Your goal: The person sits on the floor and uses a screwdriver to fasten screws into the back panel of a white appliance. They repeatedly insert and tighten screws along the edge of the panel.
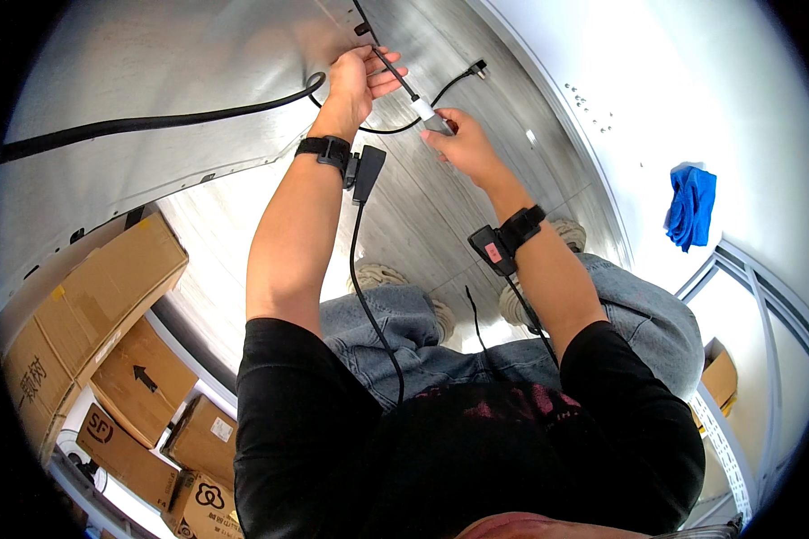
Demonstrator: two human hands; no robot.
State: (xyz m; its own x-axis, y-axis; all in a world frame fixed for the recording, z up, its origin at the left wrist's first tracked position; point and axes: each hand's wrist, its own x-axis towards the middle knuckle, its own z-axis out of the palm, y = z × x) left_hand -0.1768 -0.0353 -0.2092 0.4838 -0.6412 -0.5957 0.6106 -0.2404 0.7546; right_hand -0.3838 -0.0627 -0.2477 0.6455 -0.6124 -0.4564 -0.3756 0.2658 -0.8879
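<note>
My right hand [461, 145] is wrapped round the grey handle of a screwdriver [393, 71] with a white collar and a long, thin dark shaft. The shaft slants up and left to the edge of a large silvery metal panel [216, 63], where its tip is too small to make out. Beside the shaft, my left hand [361, 77] is open, its fingers stretched out across and under it. A thick black cable [162, 122] crosses the panel and loops behind my left wrist. Its thinner continuation ends in a plug [477, 70] above my right hand.
On the white tabletop [719, 99] at the right lie several small screws [593, 106] and a folded blue cloth [691, 207]. Cardboard boxes [144, 377] are stacked at lower left. A metal frame [764, 314] stands at lower right. Cords hang from both wrist devices [493, 247].
</note>
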